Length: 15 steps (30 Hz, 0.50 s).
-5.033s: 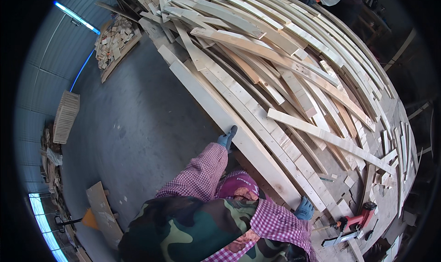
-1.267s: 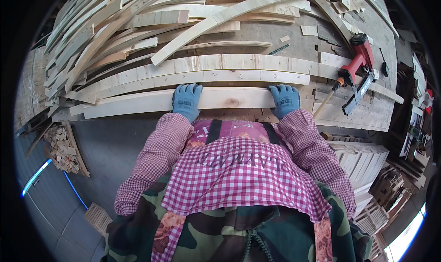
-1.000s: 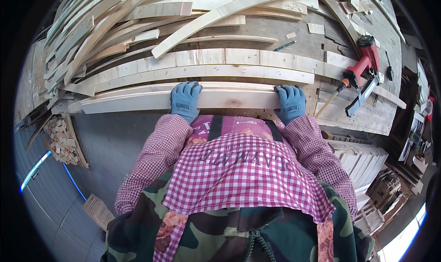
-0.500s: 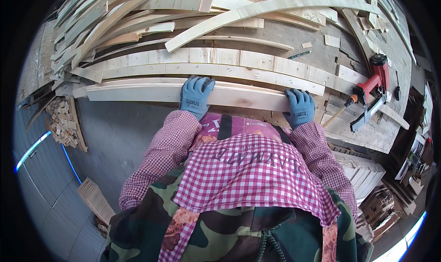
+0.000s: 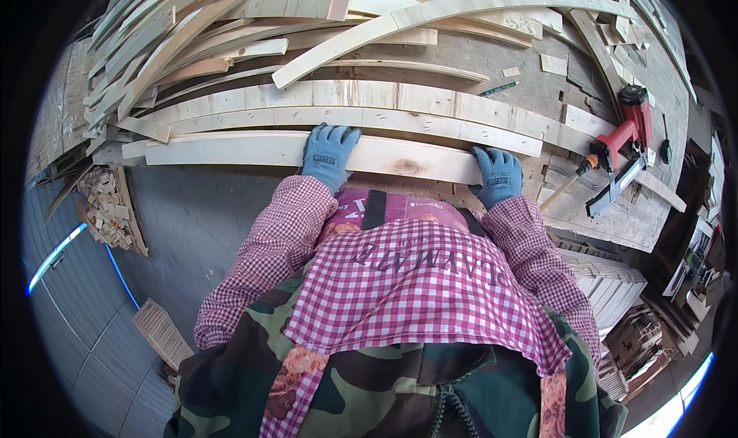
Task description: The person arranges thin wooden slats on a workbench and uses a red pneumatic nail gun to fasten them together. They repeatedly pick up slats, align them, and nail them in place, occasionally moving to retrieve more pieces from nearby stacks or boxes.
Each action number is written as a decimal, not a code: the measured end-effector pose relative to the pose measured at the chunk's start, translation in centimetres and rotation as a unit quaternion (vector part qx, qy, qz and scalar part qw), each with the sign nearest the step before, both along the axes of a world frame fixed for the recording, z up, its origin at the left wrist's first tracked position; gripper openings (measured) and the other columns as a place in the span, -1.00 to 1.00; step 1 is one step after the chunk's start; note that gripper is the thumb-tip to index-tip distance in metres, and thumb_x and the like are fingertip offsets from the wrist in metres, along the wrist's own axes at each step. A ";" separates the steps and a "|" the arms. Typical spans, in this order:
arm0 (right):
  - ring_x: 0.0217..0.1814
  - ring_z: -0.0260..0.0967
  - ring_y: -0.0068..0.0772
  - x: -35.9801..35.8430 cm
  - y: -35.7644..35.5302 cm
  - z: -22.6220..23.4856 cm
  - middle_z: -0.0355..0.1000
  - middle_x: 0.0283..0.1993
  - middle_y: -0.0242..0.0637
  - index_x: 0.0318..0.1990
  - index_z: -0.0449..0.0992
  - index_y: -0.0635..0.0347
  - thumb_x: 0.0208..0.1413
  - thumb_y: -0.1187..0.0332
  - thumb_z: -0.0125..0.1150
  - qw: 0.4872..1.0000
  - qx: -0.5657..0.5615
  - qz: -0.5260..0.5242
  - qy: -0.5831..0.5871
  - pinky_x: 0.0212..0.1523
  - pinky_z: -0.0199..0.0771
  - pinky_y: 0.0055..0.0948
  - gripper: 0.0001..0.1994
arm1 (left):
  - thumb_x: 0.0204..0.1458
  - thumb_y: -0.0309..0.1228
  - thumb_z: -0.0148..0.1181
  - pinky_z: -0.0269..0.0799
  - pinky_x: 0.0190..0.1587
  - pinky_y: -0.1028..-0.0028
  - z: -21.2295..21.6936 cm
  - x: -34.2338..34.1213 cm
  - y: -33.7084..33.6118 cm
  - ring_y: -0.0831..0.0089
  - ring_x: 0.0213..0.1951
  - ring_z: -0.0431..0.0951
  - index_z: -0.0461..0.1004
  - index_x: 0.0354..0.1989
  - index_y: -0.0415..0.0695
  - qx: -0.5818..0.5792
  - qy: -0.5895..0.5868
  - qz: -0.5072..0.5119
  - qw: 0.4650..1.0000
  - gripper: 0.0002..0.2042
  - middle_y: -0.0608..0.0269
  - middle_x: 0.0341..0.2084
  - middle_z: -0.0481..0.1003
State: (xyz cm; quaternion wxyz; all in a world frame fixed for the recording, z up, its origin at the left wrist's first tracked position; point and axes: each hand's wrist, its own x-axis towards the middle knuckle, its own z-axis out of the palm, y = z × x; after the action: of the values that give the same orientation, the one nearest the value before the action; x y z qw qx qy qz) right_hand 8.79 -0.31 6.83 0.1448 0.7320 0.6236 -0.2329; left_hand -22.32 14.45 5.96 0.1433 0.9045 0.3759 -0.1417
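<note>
A long pale wooden board [image 5: 246,150] lies along the near edge of the workbench. My left hand [image 5: 329,157], in a blue work glove, is closed over it near the middle, fingers over its far edge. At the board's right end, my right hand [image 5: 498,175], gloved the same way, grips it with the fingers curled over. My thumbs are mostly hidden. Just beyond the board, a curved wooden strip [image 5: 446,125] with small dark marks lies against a wider jointed wooden strip [image 5: 300,94].
Curved wooden strips [image 5: 192,34] are heaped at the far left, and a long arched piece [image 5: 384,27] crosses the back. A red nail gun [image 5: 634,123] rests on the right of the bench [image 5: 607,227]. A green pencil-like stick [image 5: 500,89] lies behind the strips.
The board's face has tipped up, and the gap to the piece behind it has narrowed. Both hands keep their hold and have shifted very slightly.
</note>
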 end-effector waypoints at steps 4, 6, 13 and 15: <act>0.22 0.16 -0.14 0.2 0.2 -0.5 0.23 0.15 -0.25 0.22 0.20 -0.12 -0.26 0.13 0.43 1.000 -0.007 0.002 0.016 0.27 0.10 -0.15 -0.21 | -0.36 -0.25 0.39 0.00 0.27 0.18 0.4 0.3 0.4 0.22 0.11 0.25 0.29 0.13 0.04 -0.028 0.019 0.003 0.999 -0.27 0.22 0.02 0.30; 0.20 0.18 -0.16 0.2 0.4 -0.2 0.24 0.13 -0.24 0.21 0.21 -0.11 -0.26 0.12 0.44 1.000 -0.015 0.001 0.018 0.26 0.11 -0.15 -0.22 | -0.37 -0.20 0.42 0.03 0.24 0.20 0.8 0.5 0.7 0.22 0.10 0.26 0.29 0.14 0.04 -0.043 0.029 -0.004 0.999 -0.25 0.22 0.01 0.30; 0.18 0.20 -0.18 0.3 1.2 0.2 0.24 0.10 -0.26 0.21 0.21 -0.11 -0.28 0.08 0.44 0.999 -0.042 0.002 0.007 0.24 0.14 -0.16 -0.20 | -0.37 -0.17 0.43 0.09 0.20 0.23 1.0 1.0 1.3 0.24 0.06 0.31 0.30 0.10 0.04 -0.058 0.072 -0.007 0.996 -0.27 0.22 -0.03 0.35; 0.18 0.20 -0.18 0.2 1.5 0.3 0.24 0.11 -0.25 0.22 0.20 -0.12 -0.27 0.06 0.44 0.998 -0.056 0.002 0.002 0.24 0.14 -0.16 -0.19 | -0.37 -0.17 0.43 0.11 0.18 0.23 0.5 1.1 1.4 0.24 0.04 0.33 0.31 0.08 0.04 -0.050 0.070 -0.011 0.996 -0.29 0.22 -0.05 0.37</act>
State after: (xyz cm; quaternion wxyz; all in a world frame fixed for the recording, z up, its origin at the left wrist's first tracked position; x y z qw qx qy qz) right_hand 9.04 1.17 7.13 0.1842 0.7208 0.6119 -0.2687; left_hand -21.22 15.80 6.49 0.1606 0.8881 0.3673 -0.2248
